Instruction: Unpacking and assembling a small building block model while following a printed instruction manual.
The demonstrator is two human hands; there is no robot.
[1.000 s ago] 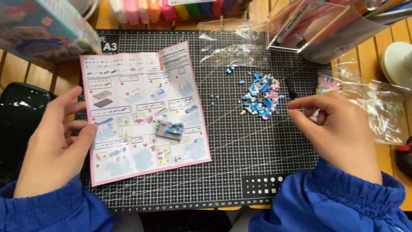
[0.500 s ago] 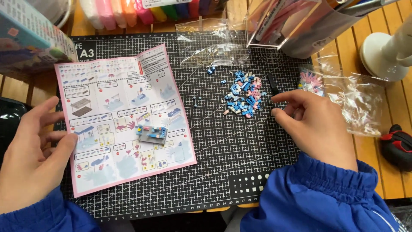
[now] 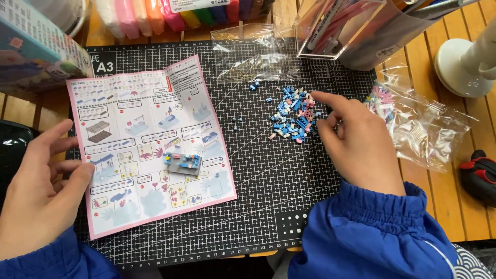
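Right hand (image 3: 361, 147), fingers loosely spread and holding nothing, index fingertip (image 3: 316, 96) at the right edge of the pile of small blue, pink and white bricks (image 3: 293, 114) on the black cutting mat (image 3: 268, 181). Left hand (image 3: 39, 188), open and empty, thumb (image 3: 77, 178) pressing the left edge of the pink-bordered instruction sheet (image 3: 150, 144), on which sits a small part-built brick model (image 3: 184, 163). Beyond the right hand, a clear plastic bag (image 3: 429, 129) with more bricks lies on the wooden bench (image 3: 454, 201).
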